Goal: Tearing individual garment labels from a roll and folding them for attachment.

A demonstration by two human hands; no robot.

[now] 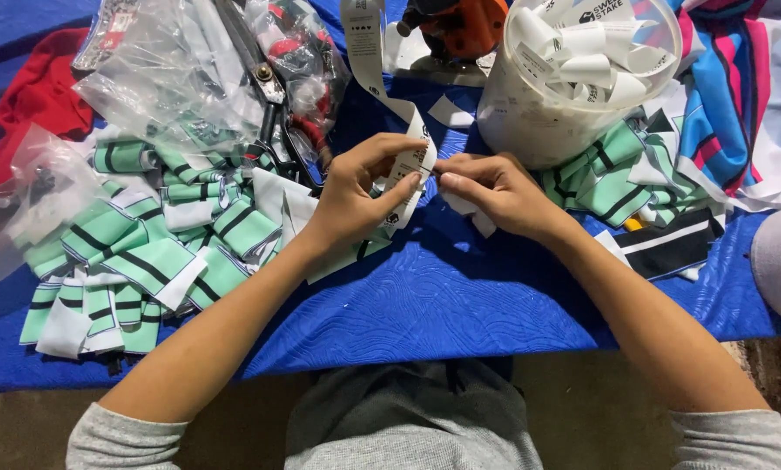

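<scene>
My left hand (356, 196) pinches a long white printed label ribbon (366, 52) that runs down from the top of the view to my fingers. My right hand (495, 193) grips the same ribbon just right of the left thumb, over the blue cloth table cover (425, 296). Both hands meet at the ribbon's lower end, where a short printed piece hangs below my left fingers. A clear plastic tub (547, 113) filled with rolled white labels stands just behind my right hand.
Green, white and black striped fabric pieces (138, 252) lie heaped at the left, more at the right (617, 174). Black scissors (264, 78) rest among clear plastic bags (173, 78). An orange tool (460, 26) stands at the back. Red cloth (38, 96) lies far left.
</scene>
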